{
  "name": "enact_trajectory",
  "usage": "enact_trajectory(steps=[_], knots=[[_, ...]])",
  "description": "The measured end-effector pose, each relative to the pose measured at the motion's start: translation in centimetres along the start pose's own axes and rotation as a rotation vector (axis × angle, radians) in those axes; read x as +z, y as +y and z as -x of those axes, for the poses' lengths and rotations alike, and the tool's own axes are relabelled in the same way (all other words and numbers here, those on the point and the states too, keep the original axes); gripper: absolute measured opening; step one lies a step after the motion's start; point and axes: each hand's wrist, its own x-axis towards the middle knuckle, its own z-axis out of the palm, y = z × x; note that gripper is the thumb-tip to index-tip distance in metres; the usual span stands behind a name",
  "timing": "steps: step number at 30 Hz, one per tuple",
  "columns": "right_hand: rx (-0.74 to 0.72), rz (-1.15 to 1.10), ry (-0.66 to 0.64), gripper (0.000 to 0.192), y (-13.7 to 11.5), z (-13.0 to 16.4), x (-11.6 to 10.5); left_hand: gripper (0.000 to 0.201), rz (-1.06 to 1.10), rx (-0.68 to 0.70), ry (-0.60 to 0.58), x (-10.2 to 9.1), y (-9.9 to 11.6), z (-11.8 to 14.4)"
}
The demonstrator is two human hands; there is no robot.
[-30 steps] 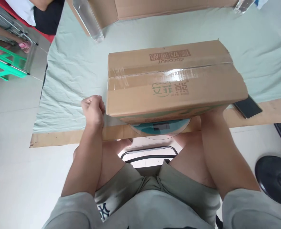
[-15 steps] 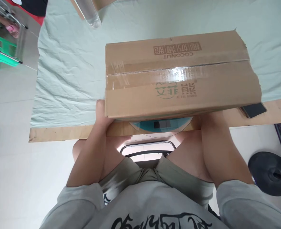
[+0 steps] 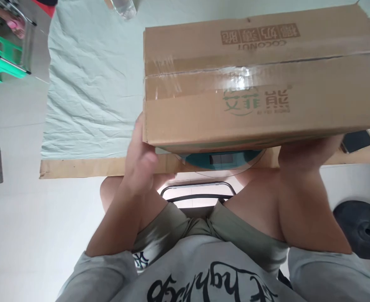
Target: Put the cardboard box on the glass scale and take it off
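A large brown cardboard box (image 3: 197, 121), taped along its top seam and printed with upside-down lettering, is held up above the table edge. My left hand (image 3: 141, 155) grips its near left corner, thumb at the side and the other fingers partly hidden behind and under the box. Beneath the near right side is my right hand (image 3: 307, 151), supporting the box, its fingers out of sight below. Under the box a teal scale (image 3: 200, 160) with a small grey display shows on the table's wooden edge.
A pale green cloth (image 3: 90, 92) covers the table, with its wooden edge (image 3: 84, 168) along the front. A phone (image 3: 357, 141) lies right of my right hand. A clear plastic container (image 3: 125, 8) stands at the back. A green stool (image 3: 2, 54) and another person's hand (image 3: 16, 26) are far left.
The box has come up closer to the camera and shifted right, with both hands moving along with it. My left thumb now shows more at the corner.
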Motion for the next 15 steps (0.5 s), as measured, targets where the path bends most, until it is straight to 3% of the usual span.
enact_trajectory(steps=[3,7,11,15], knots=[[0.024,-0.018,-0.066,0.036,-2.4,1.7,0.6,0.062,0.145,0.050,-0.099,0.4,0.3,0.9],[0.187,0.025,-0.099,0.039,-4.2,2.7,0.2,0.061,0.098,-0.053,-0.095,0.4,0.3,1.1],[0.256,0.078,-0.192,0.052,-3.9,3.2,-1.0,0.065,0.074,-0.021,-0.095,0.5,0.5,0.9],[0.169,0.071,-0.259,0.049,-2.5,3.6,-1.9,0.066,0.088,-0.009,-0.105,0.8,0.3,0.7]])
